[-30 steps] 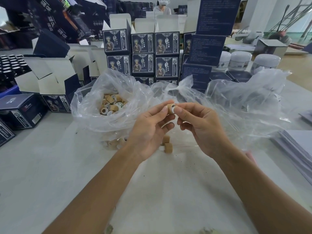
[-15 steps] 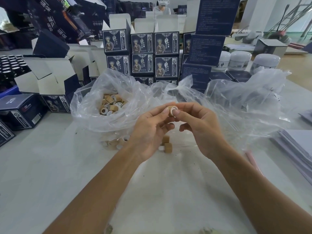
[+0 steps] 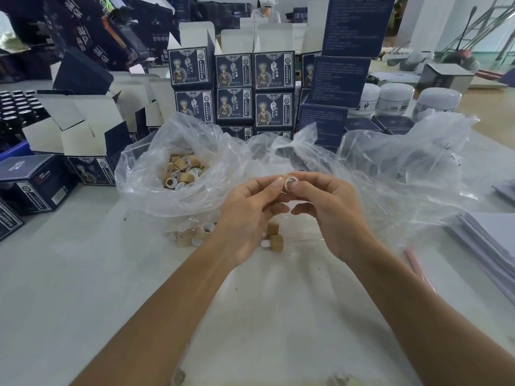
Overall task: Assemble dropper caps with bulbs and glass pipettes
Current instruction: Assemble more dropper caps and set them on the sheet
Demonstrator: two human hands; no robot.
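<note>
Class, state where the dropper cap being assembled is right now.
In the head view, the dropper cap sits just right of centre, pinched between the left hand and right hand, above the table and in front of the clear plastic bags.

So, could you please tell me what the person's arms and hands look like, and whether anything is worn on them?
Both arms are bare up to the frame edge: no sleeves, gloves, watch, rings or bracelets on the left hand or right hand. Fingernails are short and unpainted.

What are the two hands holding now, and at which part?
One tan dropper cap. Left hand pinches its side; right hand presses a thumb on its white open end.
</note>
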